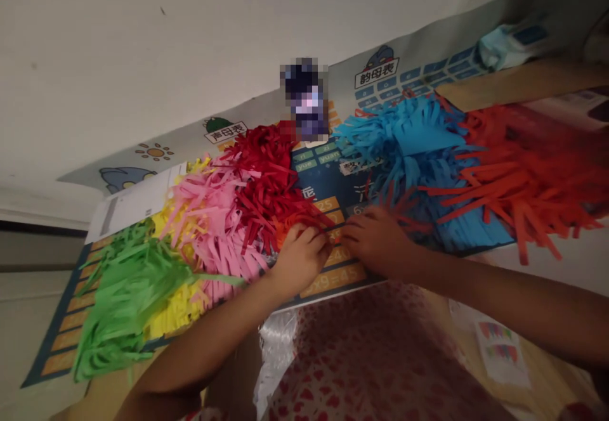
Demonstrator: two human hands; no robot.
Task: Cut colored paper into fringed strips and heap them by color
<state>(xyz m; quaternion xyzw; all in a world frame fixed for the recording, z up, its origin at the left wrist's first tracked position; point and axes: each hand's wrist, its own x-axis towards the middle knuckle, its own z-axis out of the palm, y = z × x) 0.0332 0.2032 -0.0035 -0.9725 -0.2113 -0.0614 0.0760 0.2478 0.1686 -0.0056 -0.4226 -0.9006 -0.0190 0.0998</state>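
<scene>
The left hand is closed around a thin dark red paper strip; the right hand is curled, fingertips at the strip, though whether it grips cannot be told; both rest on a printed multiplication chart; pink fringed paper and green fringed paper lie left; blue fringed paper and orange-red fringed paper lie right.

You've got green paper fringe, yellow paper fringe, pink paper fringe and crimson paper fringe toward nine o'clock; blue paper fringe and orange-red paper fringe toward three. Navy chart, orange tiles, at twelve; red-heart print sheet at six.
</scene>
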